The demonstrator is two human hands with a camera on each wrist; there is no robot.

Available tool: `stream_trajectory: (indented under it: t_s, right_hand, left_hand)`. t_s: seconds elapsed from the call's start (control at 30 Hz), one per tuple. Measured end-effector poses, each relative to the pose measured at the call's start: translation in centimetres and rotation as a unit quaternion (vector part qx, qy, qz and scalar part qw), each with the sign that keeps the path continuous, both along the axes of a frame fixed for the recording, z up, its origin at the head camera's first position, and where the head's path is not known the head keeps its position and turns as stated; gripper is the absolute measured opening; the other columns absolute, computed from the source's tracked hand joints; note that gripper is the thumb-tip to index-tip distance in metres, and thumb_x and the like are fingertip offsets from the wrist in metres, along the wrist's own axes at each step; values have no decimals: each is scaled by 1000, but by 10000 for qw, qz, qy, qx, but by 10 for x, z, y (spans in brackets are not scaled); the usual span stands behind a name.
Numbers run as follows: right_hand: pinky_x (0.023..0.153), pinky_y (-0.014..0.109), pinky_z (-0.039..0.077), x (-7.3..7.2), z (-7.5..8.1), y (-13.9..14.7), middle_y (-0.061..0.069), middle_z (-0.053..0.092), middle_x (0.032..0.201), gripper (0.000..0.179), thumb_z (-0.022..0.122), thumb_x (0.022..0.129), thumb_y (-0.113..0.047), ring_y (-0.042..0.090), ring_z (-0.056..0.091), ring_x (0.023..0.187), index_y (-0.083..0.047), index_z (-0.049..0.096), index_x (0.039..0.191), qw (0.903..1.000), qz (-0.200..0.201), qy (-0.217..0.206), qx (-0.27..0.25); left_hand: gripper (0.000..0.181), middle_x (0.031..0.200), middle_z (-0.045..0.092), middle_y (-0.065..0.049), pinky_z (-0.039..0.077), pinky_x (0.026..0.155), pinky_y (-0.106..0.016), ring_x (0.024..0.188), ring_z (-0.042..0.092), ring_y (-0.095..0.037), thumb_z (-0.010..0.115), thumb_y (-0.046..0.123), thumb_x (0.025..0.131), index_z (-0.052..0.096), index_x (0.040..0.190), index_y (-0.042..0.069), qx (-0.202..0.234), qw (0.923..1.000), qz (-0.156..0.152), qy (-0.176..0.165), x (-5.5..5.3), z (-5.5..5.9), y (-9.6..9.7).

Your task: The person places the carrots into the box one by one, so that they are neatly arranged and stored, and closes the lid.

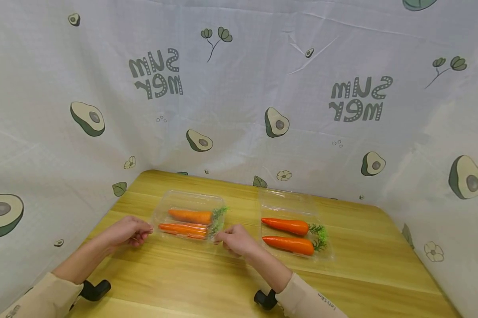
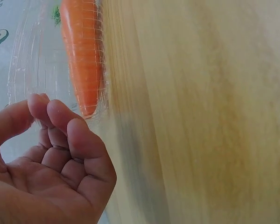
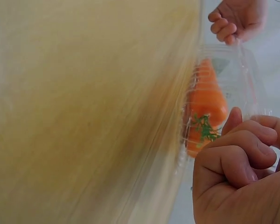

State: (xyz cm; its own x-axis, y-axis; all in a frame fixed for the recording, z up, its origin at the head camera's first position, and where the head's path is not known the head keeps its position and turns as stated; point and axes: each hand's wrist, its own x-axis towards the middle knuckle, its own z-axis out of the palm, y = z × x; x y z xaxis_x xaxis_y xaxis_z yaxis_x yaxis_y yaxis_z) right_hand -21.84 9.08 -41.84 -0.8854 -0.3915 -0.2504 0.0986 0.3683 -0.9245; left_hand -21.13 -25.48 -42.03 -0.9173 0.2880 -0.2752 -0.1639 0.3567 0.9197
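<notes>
A clear plastic clamshell box (image 1: pixel 195 198) on the left of the table holds two orange carrots with green tops, a rear carrot (image 1: pixel 191 216) and a front carrot (image 1: pixel 183 230) seen through ridged plastic. With thumb and fingertips my left hand (image 1: pixel 131 230) pinches the box's rim at its left end, beside the carrots' pointed tips. At the opposite end, near the leafy tops (image 1: pixel 219 214), my right hand (image 1: pixel 239 240) grips the rim, thumb and index finger together. In the left wrist view, the other fingers of the left hand (image 2: pixel 65 158) are loosely curled.
To the right lies a second clear box (image 1: pixel 326 254), its lid (image 1: pixel 288 201) folded back, with two more carrots (image 1: pixel 288 245) inside. All of it rests on a wood-grain table (image 1: pixel 175 278). A white patterned curtain (image 1: pixel 239 88) hangs behind and at the sides.
</notes>
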Motion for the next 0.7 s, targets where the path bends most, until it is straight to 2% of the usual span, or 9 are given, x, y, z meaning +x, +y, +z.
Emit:
stream_trajectory:
  t_s: [0.3,0.4,0.7]
  right_hand:
    - [42,24,16,2,-4,-2,-8,29,48,29,64,93,-21,8,16,43,6,75,96,9998,-103,-70,-131]
    - [42,25,16,2,-5,-2,-7,30,48,28,63,95,-21,8,16,42,5,76,96,9999,-111,-65,-104]
    - [41,25,18,2,-6,-3,-7,35,48,29,62,96,-20,8,19,39,5,76,92,9999,-170,-24,11]
  left_hand:
    - [30,81,68,0,50,62,-25,70,60,-11,53,22,102,69,98,-3,26,9998,110,-136,2,-2,2]
    - [31,83,69,1,50,63,-26,71,61,-11,52,24,102,69,101,-3,39,9996,178,-228,2,-3,3]
    - [32,84,69,-2,51,64,-27,73,61,-13,52,23,102,68,104,-4,-7,9992,339,-195,2,-4,4]
